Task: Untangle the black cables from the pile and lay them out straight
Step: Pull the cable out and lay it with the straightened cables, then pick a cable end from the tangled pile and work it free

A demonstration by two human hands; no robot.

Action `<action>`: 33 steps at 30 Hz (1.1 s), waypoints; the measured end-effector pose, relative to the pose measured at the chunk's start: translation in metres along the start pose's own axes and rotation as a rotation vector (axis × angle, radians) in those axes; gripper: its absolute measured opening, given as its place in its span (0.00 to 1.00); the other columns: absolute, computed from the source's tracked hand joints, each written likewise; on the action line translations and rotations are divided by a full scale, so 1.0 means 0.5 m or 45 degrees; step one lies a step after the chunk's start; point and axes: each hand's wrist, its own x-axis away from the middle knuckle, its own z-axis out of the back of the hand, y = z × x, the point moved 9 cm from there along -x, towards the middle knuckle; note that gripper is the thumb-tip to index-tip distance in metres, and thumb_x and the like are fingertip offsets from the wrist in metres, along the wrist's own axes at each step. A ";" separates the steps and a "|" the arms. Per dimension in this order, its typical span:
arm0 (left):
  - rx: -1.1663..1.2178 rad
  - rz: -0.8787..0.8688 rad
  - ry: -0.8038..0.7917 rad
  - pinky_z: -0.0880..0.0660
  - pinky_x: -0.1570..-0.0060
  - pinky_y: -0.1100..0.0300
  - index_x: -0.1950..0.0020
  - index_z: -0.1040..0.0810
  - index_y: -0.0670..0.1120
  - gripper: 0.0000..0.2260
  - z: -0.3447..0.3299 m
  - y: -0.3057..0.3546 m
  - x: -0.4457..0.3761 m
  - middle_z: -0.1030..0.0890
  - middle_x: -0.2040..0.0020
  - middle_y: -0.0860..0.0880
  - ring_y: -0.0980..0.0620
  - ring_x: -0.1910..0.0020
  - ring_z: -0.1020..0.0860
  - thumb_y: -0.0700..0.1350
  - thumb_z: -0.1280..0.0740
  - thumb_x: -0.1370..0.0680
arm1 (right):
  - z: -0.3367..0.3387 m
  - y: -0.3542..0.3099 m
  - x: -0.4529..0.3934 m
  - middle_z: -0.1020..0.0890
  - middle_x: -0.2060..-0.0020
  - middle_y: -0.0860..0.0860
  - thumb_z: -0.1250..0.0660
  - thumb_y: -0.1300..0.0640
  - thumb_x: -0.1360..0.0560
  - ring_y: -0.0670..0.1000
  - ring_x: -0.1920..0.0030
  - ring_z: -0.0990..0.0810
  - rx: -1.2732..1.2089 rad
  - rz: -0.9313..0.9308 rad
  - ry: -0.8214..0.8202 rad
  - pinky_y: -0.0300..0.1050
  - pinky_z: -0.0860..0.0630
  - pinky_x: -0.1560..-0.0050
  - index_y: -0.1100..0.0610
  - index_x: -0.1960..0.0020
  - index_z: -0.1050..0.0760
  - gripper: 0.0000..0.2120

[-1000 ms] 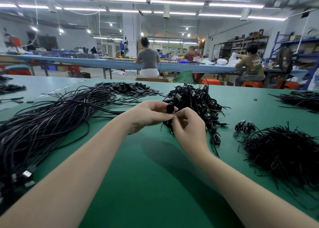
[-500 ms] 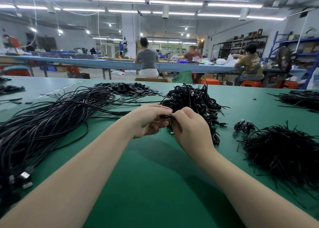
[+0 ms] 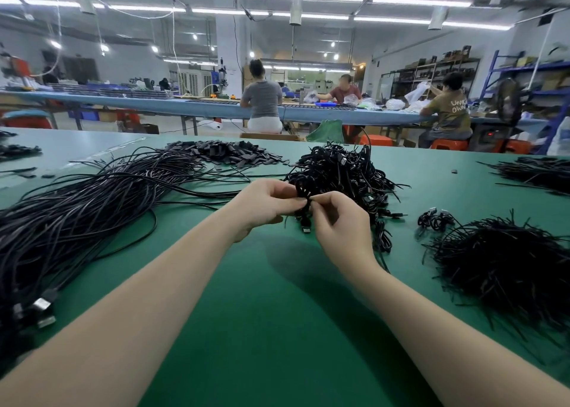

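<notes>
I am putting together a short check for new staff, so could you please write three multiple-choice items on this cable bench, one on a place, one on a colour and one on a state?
1. Where do the straightened long cables lie?
A. on the table's left side
B. on the right edge
C. on the floor

2. What colour is the table top?
A. grey
B. green
C. white

3. What are the two hands doing?
A. resting flat on the table
B. both pinching one small coiled cable
C. each lifting a separate bundle

Answers:
1 A, the long strands fan out left of the arms.
2 B, the bare surface between the arms is green.
3 B, the left hand and right hand meet on the coil in front of the tangled pile.
</notes>
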 end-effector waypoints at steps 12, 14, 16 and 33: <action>0.544 0.461 -0.105 0.28 0.74 0.68 0.61 0.24 0.47 0.08 -0.048 -0.026 0.018 0.24 0.73 0.52 0.59 0.77 0.25 0.46 0.36 0.22 | 0.018 -0.094 0.016 0.22 0.63 0.59 0.34 0.68 0.26 0.60 0.66 0.24 0.465 0.587 0.110 0.49 0.27 0.68 0.66 0.56 0.21 0.04; 0.528 0.377 -0.091 0.27 0.71 0.67 0.57 0.20 0.49 0.08 -0.046 -0.014 0.016 0.21 0.70 0.52 0.57 0.73 0.22 0.43 0.38 0.21 | 0.023 -0.066 0.011 0.21 0.61 0.55 0.34 0.66 0.25 0.55 0.61 0.24 0.304 0.383 0.111 0.48 0.28 0.63 0.63 0.54 0.21 0.04; 0.415 0.285 -0.117 0.26 0.66 0.65 0.49 0.18 0.51 0.14 -0.049 -0.003 0.015 0.19 0.66 0.53 0.57 0.67 0.20 0.37 0.40 0.22 | 0.029 -0.031 0.006 0.21 0.60 0.49 0.35 0.64 0.24 0.48 0.58 0.25 0.202 0.185 0.121 0.36 0.30 0.60 0.59 0.55 0.22 0.04; 0.286 0.135 -0.011 0.26 0.69 0.65 0.55 0.21 0.48 0.07 -0.043 -0.003 0.006 0.21 0.70 0.55 0.58 0.71 0.24 0.47 0.36 0.20 | 0.037 -0.085 0.013 0.19 0.64 0.53 0.34 0.61 0.25 0.58 0.63 0.22 0.582 0.592 0.215 0.49 0.26 0.67 0.60 0.59 0.20 0.06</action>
